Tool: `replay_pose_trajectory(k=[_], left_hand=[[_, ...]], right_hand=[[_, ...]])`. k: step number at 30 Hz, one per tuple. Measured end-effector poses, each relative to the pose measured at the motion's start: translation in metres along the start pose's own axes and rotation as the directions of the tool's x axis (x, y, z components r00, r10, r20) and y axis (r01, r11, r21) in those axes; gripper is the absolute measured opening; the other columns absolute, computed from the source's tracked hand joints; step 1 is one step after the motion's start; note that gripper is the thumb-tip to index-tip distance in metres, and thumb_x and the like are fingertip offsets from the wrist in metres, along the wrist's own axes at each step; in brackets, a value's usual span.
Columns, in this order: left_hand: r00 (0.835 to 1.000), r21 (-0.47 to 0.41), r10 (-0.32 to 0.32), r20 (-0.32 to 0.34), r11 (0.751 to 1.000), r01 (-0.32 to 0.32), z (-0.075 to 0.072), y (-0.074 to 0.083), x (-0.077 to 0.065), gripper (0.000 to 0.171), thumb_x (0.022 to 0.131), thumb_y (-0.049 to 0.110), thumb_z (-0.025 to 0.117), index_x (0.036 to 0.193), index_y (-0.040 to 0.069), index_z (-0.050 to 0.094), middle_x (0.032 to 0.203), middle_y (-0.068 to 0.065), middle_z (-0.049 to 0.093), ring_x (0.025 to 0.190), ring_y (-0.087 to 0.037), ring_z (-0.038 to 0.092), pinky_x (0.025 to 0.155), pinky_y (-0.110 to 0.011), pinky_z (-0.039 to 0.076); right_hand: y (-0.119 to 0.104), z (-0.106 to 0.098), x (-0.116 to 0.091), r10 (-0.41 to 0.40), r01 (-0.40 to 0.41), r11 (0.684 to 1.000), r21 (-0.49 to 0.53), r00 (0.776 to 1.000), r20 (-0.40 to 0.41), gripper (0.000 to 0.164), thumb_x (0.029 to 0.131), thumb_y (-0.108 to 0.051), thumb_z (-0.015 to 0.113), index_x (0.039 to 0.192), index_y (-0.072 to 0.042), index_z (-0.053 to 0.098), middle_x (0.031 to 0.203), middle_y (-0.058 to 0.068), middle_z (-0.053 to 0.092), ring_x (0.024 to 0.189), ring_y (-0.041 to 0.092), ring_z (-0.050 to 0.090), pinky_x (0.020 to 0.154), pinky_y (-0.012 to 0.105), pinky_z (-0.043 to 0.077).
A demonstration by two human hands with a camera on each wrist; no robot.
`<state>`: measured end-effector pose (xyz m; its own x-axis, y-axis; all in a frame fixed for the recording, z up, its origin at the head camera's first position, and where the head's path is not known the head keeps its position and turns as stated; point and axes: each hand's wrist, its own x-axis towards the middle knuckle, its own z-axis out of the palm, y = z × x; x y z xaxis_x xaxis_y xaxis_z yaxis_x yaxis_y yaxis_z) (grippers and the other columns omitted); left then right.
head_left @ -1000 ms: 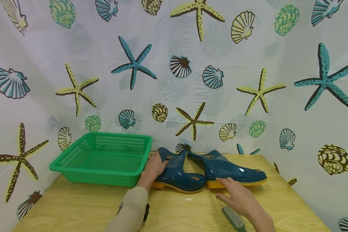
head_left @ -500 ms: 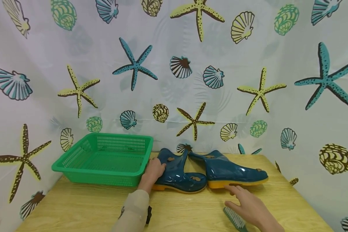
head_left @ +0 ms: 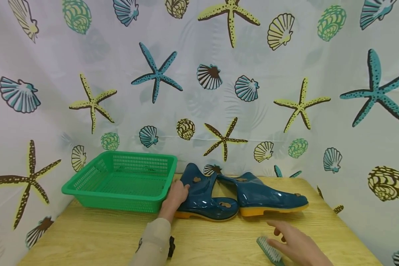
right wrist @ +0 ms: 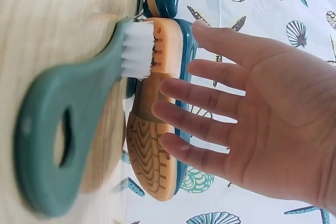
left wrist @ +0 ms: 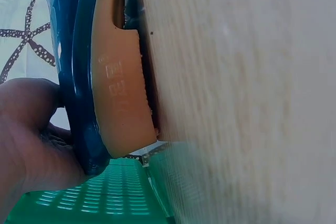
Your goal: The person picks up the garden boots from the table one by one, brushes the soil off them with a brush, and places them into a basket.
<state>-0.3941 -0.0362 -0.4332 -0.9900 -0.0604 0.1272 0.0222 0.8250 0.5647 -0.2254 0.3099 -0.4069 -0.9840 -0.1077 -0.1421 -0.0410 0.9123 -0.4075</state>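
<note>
Since the earlier frames, the right hand (head_left: 297,242) has moved away from the heel of the right boot (head_left: 269,194) and down toward the lower right of the frame, beside the brush (head_left: 269,249). The shaft top of the left boot (head_left: 199,192) sits slightly higher than before. The left hand (head_left: 177,192) remains at that boot.

Left hand: grips the left boot near its heel, between the boot and the green basket (head_left: 119,195). In the left wrist view, the hand enters at the left edge; part of its fingers is hidden behind the boot.

Right hand: fingers extended and spread, palm visible in the right wrist view. It is positioned near the bristles, apart from both boots.

Boots: both blue with orange soles, located at the centre and right of centre on the wooden table (head_left: 86,232). Both toes point right; the left boot's toe is just beside the right boot's heel. Brown patches (head_left: 225,205) mark the surfaces.

Brush: lies bristles up at the lower right, its green handle running to the bottom edge.

Basket: stands left of centre, with perforated walls. Behind, a white backdrop (head_left: 199,37) carries printed starfish and shells.
</note>
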Motion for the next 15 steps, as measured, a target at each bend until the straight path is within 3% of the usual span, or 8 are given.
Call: replay_pose_trajectory(k=[7, 15], left_hand=[[0.999, -0.013, -0.004, -0.036, 1.000, 0.003, 0.002, -0.001, -0.001, 0.050, 0.103, 0.026, 0.053, 0.130, -0.016, 0.049, 0.124, -0.030, 0.060, 0.118, -0.040, 0.059, 0.104, -0.047, 0.045], [0.999, -0.035, -0.020, -0.040, 0.999, 0.019, 0.002, -0.001, -0.001, 0.054, 0.104, 0.027, 0.053, 0.136, -0.016, 0.044, 0.130, -0.031, 0.056, 0.123, -0.041, 0.055, 0.107, -0.048, 0.043]], right_hand=[[0.005, 0.003, -0.002, 0.054, -0.054, 0.999, -0.005, 0.997, 0.054, 0.069, 0.085, -0.045, 0.075, 0.138, -0.005, 0.055, 0.098, 0.002, 0.061, 0.082, 0.018, 0.054, 0.071, 0.038, 0.049], [0.013, 0.007, -0.002, 0.115, -0.114, 0.993, -0.014, 0.984, 0.137, 0.078, 0.086, -0.047, 0.074, 0.140, 0.003, 0.049, 0.094, 0.004, 0.059, 0.079, 0.020, 0.052, 0.072, 0.037, 0.049]])
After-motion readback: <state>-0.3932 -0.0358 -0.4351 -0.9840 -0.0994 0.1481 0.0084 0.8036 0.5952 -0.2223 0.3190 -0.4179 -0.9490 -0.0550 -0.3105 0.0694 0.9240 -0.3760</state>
